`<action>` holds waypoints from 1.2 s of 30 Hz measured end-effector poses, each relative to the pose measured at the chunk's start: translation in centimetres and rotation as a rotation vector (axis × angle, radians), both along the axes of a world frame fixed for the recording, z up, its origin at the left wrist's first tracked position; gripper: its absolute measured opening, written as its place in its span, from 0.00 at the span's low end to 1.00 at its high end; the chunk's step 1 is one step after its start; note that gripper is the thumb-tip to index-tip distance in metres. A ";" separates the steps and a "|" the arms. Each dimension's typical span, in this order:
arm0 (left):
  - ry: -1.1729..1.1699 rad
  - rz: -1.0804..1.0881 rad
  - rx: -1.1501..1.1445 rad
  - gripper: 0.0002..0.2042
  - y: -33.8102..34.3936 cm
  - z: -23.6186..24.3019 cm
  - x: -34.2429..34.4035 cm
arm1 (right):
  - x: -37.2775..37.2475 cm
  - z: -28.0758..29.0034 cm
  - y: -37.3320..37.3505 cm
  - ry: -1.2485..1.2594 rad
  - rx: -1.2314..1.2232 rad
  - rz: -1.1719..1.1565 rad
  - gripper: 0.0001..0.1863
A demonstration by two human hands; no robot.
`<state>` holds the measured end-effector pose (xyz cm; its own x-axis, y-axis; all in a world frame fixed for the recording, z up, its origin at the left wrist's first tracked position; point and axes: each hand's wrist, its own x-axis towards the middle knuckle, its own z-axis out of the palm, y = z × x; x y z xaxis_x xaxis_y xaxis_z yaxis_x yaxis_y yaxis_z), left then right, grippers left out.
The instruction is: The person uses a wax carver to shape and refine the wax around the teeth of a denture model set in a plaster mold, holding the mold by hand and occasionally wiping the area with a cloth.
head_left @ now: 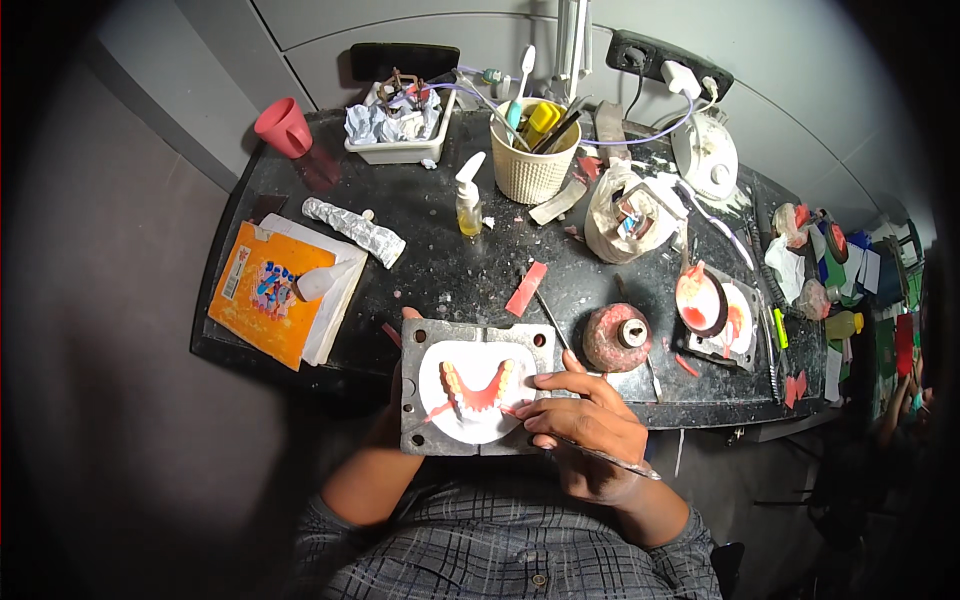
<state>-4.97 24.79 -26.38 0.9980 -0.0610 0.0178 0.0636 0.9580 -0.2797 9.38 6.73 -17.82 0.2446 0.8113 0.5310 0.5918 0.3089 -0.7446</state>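
My left hand (398, 440), largely hidden, holds a metal dental flask (420, 390) from beneath and its left side, a fingertip showing at its top. In the flask, white plaster (478, 355) surrounds a denture form (478, 405) with pink material and tooth shapes. My right hand (590, 430) rests over the flask's right side, fingers curled round a thin metal tool (630, 467) whose handle sticks out rightward. A red strip (525, 290) and another slim tool (548, 315) lie just beyond.
Around the worktop (350, 290) are a round burner (618, 340), second flask (735, 325), wax dish (700, 300), pump bottle (468, 205), tool cup (532, 165), foil roll (355, 230), orange booklet (250, 320) and pink mug (283, 128). Another person's hand (890, 410) shows far right.
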 end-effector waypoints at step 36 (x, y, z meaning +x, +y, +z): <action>0.084 0.014 0.087 0.71 0.3 0.0 0.0 | -0.9 0.8 -1.8 0.066 -0.026 0.002 0.05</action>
<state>-4.97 25.05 -26.42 0.9965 -0.0447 -0.0709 0.0298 0.9795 -0.1993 8.46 4.91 -16.99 0.2764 0.8254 0.4923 0.5404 0.2901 -0.7898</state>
